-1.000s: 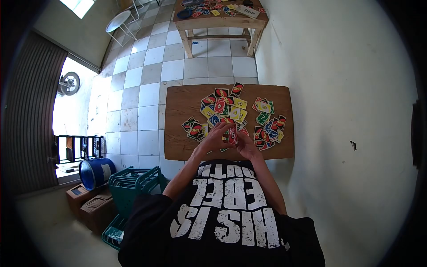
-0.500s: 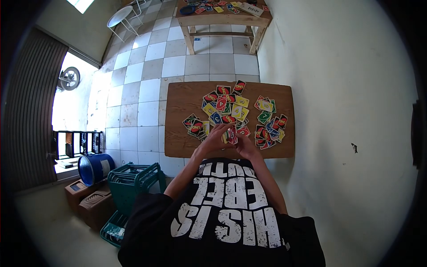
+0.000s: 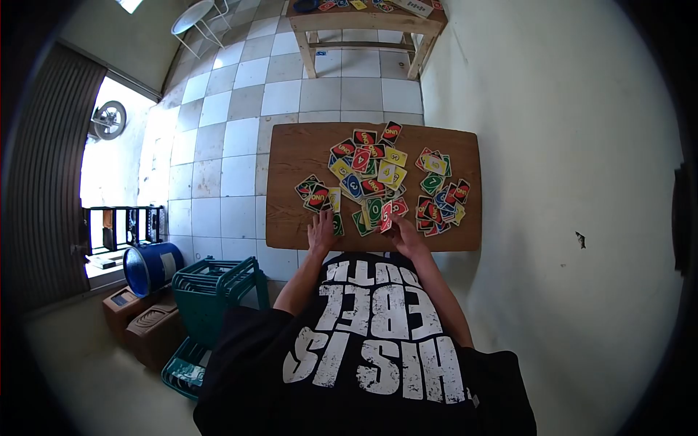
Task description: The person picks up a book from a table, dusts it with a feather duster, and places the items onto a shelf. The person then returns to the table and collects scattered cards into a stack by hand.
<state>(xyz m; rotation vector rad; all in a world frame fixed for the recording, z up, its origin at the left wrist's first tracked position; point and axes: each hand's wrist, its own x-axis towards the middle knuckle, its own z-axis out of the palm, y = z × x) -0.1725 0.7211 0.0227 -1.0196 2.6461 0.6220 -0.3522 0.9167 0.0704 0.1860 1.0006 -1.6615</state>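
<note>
My right hand (image 3: pixel 404 238) is closed on a red Uno card (image 3: pixel 386 217), held at the front of the middle pile, beside a green zero card (image 3: pixel 374 212). My left hand (image 3: pixel 320 232) rests near the table's front edge with its fingers stretched out, next to a green card (image 3: pixel 337 224) at the edge of the left cluster. Above its fingertips lie a black-backed Uno card (image 3: pixel 317 197) and a yellow card (image 3: pixel 334 198). The middle pile mixes face-up and face-down cards, including a yellow four (image 3: pixel 391 174) and a blue three (image 3: pixel 353 184).
The cards lie on a brown wooden table (image 3: pixel 291 152). On its right are a green seven card (image 3: pixel 432 182) and a heap of cards (image 3: pixel 440 209). A second table (image 3: pixel 363 27) stands ahead. Green stacked chairs (image 3: pixel 211 291) and a blue drum (image 3: pixel 153 269) are at the left.
My hands were together over the middle pile around the red card. Now the left hand has moved away to the left cluster, while the right keeps the red card.
</note>
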